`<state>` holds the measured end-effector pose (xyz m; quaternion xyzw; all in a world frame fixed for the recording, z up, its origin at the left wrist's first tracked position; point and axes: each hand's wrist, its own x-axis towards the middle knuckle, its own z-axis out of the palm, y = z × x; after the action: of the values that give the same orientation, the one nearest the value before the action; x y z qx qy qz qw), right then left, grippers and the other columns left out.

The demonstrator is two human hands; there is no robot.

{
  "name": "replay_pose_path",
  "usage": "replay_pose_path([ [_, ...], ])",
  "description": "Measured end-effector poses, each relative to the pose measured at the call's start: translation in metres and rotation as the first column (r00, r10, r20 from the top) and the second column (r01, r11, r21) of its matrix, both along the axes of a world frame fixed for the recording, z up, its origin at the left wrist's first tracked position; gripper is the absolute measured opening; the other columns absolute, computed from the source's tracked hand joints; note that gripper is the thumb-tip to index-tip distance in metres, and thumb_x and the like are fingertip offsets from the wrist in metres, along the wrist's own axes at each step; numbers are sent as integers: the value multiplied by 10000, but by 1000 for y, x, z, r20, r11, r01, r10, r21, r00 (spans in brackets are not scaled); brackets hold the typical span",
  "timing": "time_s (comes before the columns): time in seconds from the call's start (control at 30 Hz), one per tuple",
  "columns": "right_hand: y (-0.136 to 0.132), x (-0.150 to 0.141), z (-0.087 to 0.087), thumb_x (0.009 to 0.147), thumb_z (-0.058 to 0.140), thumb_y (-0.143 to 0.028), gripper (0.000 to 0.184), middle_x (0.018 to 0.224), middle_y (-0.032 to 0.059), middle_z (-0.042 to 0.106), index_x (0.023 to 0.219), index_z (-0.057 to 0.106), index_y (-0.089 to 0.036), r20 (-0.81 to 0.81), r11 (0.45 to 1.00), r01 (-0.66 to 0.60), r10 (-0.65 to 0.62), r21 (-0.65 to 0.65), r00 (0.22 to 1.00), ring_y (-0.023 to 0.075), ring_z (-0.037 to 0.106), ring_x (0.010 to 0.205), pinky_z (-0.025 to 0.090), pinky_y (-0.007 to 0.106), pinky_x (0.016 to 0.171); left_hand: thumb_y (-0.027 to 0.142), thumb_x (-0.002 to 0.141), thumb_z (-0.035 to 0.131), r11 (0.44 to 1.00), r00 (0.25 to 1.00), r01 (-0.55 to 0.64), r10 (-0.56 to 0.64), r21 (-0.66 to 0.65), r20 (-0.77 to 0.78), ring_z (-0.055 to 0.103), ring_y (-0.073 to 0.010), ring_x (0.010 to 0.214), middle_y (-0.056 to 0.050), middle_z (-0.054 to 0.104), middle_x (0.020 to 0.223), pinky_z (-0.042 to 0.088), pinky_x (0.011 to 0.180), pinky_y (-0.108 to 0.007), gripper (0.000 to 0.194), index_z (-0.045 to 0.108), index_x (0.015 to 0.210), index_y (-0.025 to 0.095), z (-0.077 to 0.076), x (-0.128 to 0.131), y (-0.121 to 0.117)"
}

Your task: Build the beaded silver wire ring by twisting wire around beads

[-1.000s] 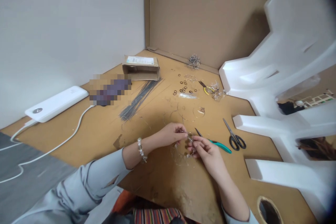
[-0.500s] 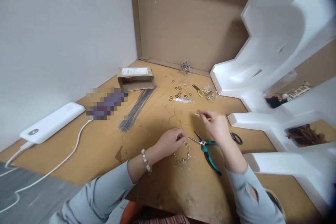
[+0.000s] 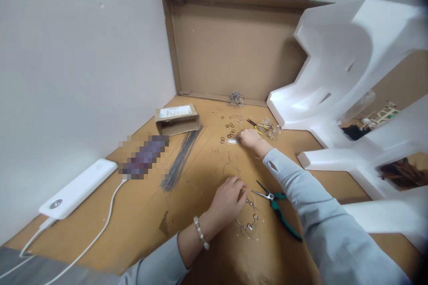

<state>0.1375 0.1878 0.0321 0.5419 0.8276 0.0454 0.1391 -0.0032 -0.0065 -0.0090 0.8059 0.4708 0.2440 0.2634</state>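
Observation:
My left hand sits low in the middle of the board, its fingers on the edge of a beaded wire ring. My right hand reaches far across the board, its fingertips at a small bunch of thin clear strands. Whether those fingers grip a strand is hidden. Several black rubber rings lie just left of that bunch. Teal-handled pliers lie open right of the ring, beneath my right forearm. Yellow-handled snips lie beyond my right hand.
A bundle of long grey wires and a cardboard box lie left of my hands. A wire tangle sits by the cardboard back wall. White moulded foam rises at right; a white power bank with its cable lies at left.
My right hand has moved up and left from above the pliers to the clear strands. The view has tilted upward and the scissors are out of sight. The left hand stays on the ring.

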Motion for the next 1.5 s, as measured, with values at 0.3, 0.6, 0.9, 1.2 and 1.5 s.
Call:
replay_pose_path([
  [0.3, 7, 2, 1, 887, 570, -330, 364, 1186, 117, 573, 1186, 550, -124, -21, 998, -44, 44, -43, 999, 212, 592, 1008, 507, 409, 844, 231, 887, 452, 1000, 1000, 18, -18, -12, 7, 555, -183, 877, -51, 605, 936, 426, 768, -297, 141, 583, 883, 181, 1, 1, 1],
  [0.6, 6, 17, 0, 896, 555, -334, 343, 1196, 96, 571, 1191, 548, -160, -310, 990, 102, -128, -97, 942, 206, 591, 1009, 508, 413, 843, 220, 877, 466, 1000, 1000, 25, -25, -8, 17, 556, -175, 863, -49, 606, 930, 426, 755, -290, 133, 592, 873, 178, -2, 1, 1],
  [0.9, -32, 36, -4, 905, 491, -296, 278, 842, 63, 702, 1045, 635, -104, -720, 966, 102, -245, -237, 649, 111, 636, 642, 499, 219, 579, 211, 885, 462, 999, 1000, -2, 2, 53, -5, 553, -195, 892, -62, 608, 936, 451, 789, -319, 133, 589, 894, 172, -2, -2, 5],
  [1.2, -127, 31, 4, 767, 517, -139, 208, 664, 34, 699, 835, 711, -168, -641, 985, 66, -153, -157, 752, 148, 643, 661, 448, 228, 633, 118, 902, 384, 939, 989, -14, 64, 342, -137, 510, -223, 1107, -123, 548, 1198, 438, 954, -376, 327, 482, 1212, 149, 10, 5, 28],
  [1.5, -155, 27, 6, 787, 450, -70, 260, 931, 177, 699, 856, 693, -129, -453, 992, 114, -124, -50, 883, 247, 644, 922, 427, 296, 773, 111, 912, 358, 942, 935, 64, 60, 330, -351, 549, -215, 883, -98, 593, 912, 467, 815, -355, 209, 559, 964, 136, 1, 32, 36],
])
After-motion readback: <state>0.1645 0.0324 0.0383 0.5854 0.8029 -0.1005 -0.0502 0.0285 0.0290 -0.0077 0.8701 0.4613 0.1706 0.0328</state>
